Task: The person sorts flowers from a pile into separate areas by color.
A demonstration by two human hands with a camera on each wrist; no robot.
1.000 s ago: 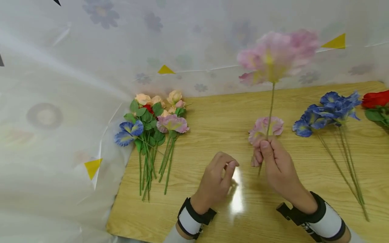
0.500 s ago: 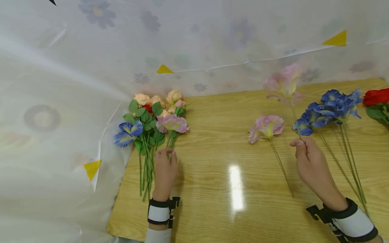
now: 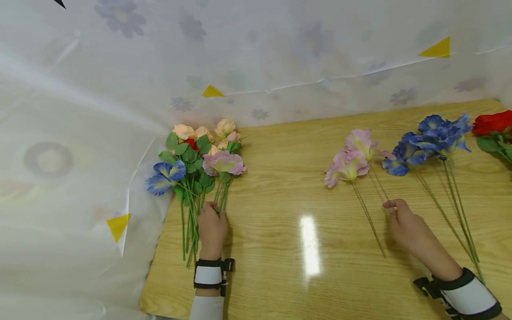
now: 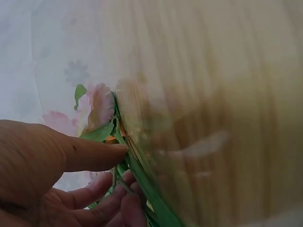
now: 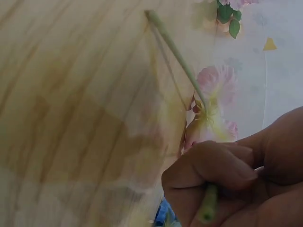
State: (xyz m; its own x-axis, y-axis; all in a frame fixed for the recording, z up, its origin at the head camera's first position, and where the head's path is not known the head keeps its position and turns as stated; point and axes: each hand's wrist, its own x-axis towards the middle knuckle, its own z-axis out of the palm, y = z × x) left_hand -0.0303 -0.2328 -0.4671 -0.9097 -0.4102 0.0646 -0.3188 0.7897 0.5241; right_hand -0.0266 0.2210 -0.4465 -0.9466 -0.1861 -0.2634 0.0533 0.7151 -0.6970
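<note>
A mixed bunch of flowers (image 3: 200, 160), peach, pink, red and blue with green leaves, lies at the table's left edge. My left hand (image 3: 210, 218) grips its green stems (image 4: 137, 175) between thumb and curled fingers. A pink flower (image 3: 360, 140) lies on the wooden table (image 3: 288, 186), and my right hand (image 3: 394, 209) pinches its thin stem (image 5: 208, 210) low down. A second pink flower (image 3: 346, 166) lies just left of it, untouched, its stem pointing toward me.
Several blue flowers (image 3: 428, 142) with long stems lie at the right, and a red flower (image 3: 492, 123) at the far right edge. A white flowered plastic sheet (image 3: 80, 111) with yellow triangles hangs behind and left of the table.
My right hand has lowered the pink flower from upright to flat on the table beside the other pink one. My left hand has moved left onto the bunch's stems.
</note>
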